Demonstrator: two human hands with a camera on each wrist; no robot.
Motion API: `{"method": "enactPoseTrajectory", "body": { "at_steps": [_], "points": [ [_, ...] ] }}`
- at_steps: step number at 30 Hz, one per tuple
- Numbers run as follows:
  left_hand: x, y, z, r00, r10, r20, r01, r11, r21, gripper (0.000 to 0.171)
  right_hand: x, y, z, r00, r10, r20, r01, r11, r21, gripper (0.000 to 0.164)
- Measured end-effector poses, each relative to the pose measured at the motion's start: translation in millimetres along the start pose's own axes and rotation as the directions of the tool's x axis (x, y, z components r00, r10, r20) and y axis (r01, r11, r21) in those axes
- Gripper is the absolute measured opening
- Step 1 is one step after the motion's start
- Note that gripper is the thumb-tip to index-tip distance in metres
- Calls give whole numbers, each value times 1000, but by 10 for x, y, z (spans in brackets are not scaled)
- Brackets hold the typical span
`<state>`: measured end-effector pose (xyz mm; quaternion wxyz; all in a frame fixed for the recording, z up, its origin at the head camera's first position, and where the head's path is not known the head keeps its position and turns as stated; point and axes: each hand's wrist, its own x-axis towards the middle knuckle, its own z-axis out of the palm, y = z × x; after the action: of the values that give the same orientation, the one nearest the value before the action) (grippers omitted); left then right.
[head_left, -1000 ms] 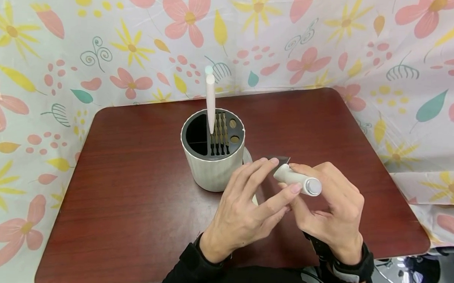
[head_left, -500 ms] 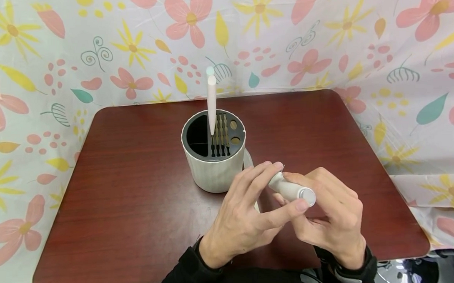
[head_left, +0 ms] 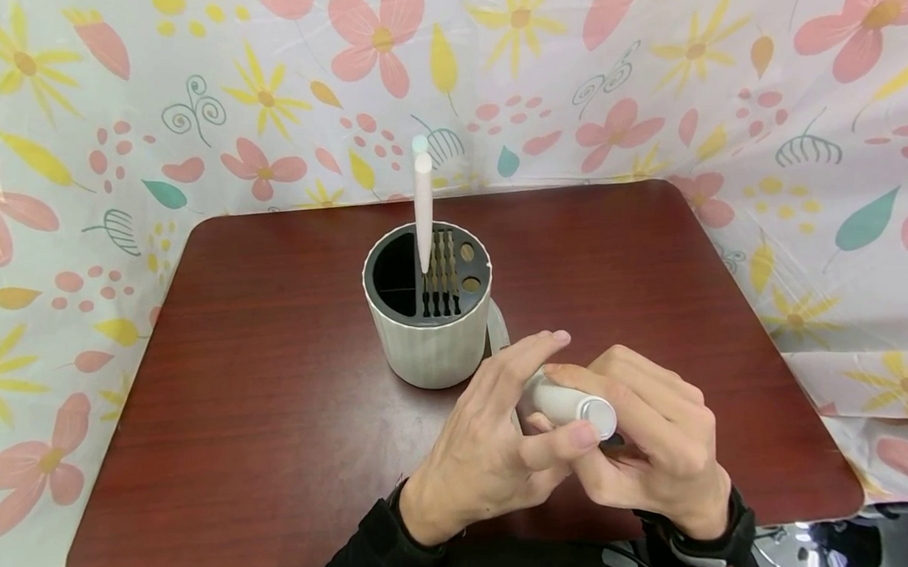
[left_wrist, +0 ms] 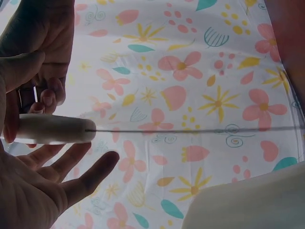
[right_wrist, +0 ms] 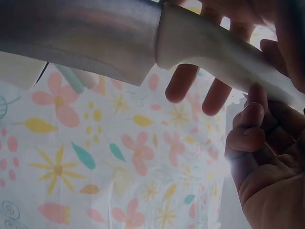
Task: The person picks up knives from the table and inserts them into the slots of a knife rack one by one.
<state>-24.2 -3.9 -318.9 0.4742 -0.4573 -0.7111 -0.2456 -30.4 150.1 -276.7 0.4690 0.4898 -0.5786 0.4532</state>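
Observation:
A knife [head_left: 558,401] with a pale, rounded handle and silver butt is held between both hands, right of the knife block [head_left: 429,349]. My right hand [head_left: 651,440] pinches the handle from the right. My left hand [head_left: 478,443] has its thumb against the butt end and its longer fingers stretched along the far side. The wide metal blade [right_wrist: 86,38] shows in the right wrist view. Seen edge-on in the left wrist view, that blade [left_wrist: 190,130] is a thin line pointing right. From the head, the left fingers hide it.
A slender pale handle [head_left: 423,203] with a mint end stands upright in the block's slotted black top. Behind the left hand, a white curved thing [head_left: 498,325] lies partly hidden on the brown table [head_left: 254,410]. A flowered cloth [head_left: 281,77] hangs behind.
Both hands have brought the knife lower and slightly left, nearer the body. The dark blade, visible past the left fingertips a second ago, is now hidden in the head view.

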Motion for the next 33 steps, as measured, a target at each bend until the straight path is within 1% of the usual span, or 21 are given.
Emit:
{"method": "enactPoseTrajectory", "body": {
  "at_steps": [4,10,14,17,19,22,26,29,33],
  "points": [
    [-10,32,-5,1000,17,5,-16,1000,-20,75,9,-10,10,1000,-18,13,17,999,48,21],
    [-40,61,-46,999,14,32,-14,1000,8,82,16,-18,20,999,-34,32,31,994,106,17],
    [-57,77,-88,999,12,40,-14,999,32,77,25,-29,31,999,-35,38,29,989,143,17],
    [-57,85,-127,999,14,48,-15,1000,27,73,35,-30,39,998,-38,41,30,985,169,17],
    [-52,82,-157,998,20,52,-20,1000,0,71,43,-25,46,998,-40,43,32,983,181,17],
    [-43,68,-208,997,20,69,-15,997,-74,69,53,-17,55,998,-43,47,33,980,194,18],
    [-40,47,-286,994,4,112,14,986,-164,70,61,-10,67,998,-43,51,32,977,211,19],
    [-37,35,-323,990,4,139,24,980,-198,72,63,-14,70,998,-37,59,22,972,235,19],
    [-33,26,-351,989,2,150,32,974,-223,72,69,-20,67,997,-18,80,-4,965,262,19]
  ]
}}
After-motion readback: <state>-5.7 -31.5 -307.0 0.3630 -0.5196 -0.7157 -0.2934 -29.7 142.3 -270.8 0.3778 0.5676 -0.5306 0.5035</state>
